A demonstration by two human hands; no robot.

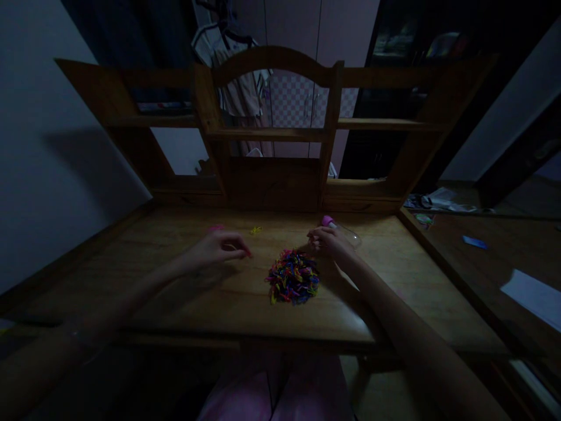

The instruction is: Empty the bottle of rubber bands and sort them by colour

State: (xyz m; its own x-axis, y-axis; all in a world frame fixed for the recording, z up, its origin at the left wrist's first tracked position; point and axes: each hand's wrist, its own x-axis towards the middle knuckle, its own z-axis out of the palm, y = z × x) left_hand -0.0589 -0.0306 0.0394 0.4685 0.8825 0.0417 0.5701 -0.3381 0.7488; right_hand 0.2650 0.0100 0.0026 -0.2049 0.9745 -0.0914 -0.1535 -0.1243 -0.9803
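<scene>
A heap of small, loop-like pieces [293, 278] in red, yellow, blue, purple and other colours lies on the wooden desk [193, 310]; their exact kind is too small to tell. To its left, my left hand [221, 247] hovers above the desktop, closed in a pinch on a small red piece [248, 252]. At the heap's upper right is my right hand [326, 241], fingertips pressed together; whatever they hold is hidden. Behind that hand lies a clear bottle [352, 237] with a pink top [327, 221]. Farther back sits a little yellow cluster [255, 230].
A pink item [215, 228] lies beyond my left hand, partly covered by it. A wooden shelf unit [267, 134] rises along the desk's back edge. On the right, a lower surface holds a blue object [474, 242] and white paper [532, 297].
</scene>
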